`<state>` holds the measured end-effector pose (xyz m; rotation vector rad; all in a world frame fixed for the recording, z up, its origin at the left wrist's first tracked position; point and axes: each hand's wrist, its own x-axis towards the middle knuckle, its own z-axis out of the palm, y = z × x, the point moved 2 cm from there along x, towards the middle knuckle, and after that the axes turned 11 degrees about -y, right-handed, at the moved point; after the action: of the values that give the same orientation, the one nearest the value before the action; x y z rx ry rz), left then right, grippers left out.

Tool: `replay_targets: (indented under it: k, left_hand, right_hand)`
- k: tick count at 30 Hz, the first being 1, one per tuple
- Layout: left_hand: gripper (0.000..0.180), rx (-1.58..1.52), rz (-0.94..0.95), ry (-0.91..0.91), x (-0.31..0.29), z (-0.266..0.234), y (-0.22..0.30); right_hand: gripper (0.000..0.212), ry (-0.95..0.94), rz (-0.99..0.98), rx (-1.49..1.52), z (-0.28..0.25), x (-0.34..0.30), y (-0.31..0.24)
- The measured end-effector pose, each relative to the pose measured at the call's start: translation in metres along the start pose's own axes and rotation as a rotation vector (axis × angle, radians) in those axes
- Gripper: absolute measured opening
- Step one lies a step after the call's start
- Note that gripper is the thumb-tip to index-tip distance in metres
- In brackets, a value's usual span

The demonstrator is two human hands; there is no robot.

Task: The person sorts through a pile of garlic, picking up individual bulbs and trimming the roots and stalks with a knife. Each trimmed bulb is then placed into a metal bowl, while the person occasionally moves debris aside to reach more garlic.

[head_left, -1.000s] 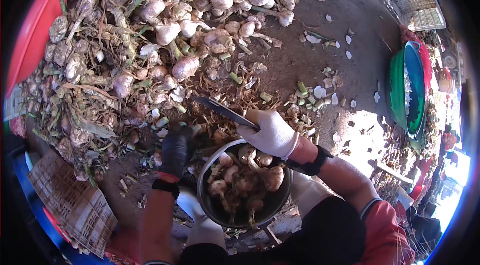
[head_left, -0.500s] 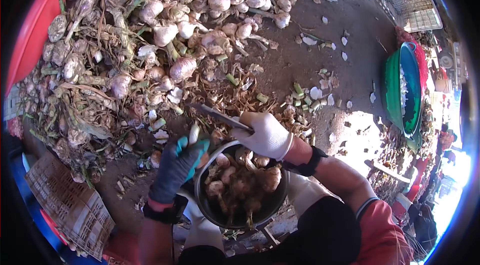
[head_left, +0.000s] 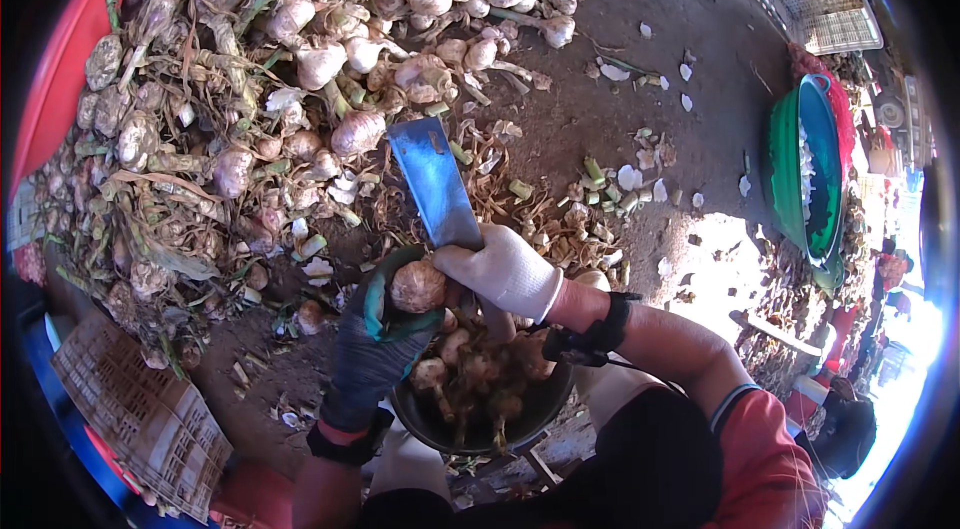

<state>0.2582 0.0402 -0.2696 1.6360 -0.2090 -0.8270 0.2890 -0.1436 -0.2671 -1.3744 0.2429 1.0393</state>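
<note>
Garlic heap (head_left: pixel 320 64): banked across upper left of frame, seemingly so that it is kept within reach. Round pan (head_left: pixel 553 404): set at lower centre, beneath both hands. Cleaver (head_left: pixel 432 174): grasped at its handle by the white-gloved right hand (head_left: pixel 510 274), blade pointed up-frame, presumably so that the left fingers are cleared. Garlic bulb (head_left: pixel 418 287): at centre, cupped in the grey-and-teal-gloved left hand (head_left: pixel 372 357), apparently for steadiness; rounded, pale brown, dirt-streaked; stem not clearly made out.

No legible lettering, no readable labels, no brands, numbers or signs
</note>
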Motion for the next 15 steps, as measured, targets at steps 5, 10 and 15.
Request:
replay_targets:
  k: [5, 10, 15]
  left_hand:
    - [0.068, 0.047, 0.079, 0.141, -0.004, -0.008, 0.001]
    - [0.059, 0.187, 0.074, 0.231, -0.005, -0.012, -0.012]
    - [0.056, 0.837, 0.105, 0.145, -0.025, -0.009, -0.032]
  right_hand:
    - [0.023, 0.063, -0.175, -0.239, 0.003, -0.003, 0.002]
    - [0.021, 0.059, -0.583, -0.996, 0.015, -0.019, 0.005]
    - [0.021, 0.067, -0.584, -1.122, 0.012, -0.018, 0.008]
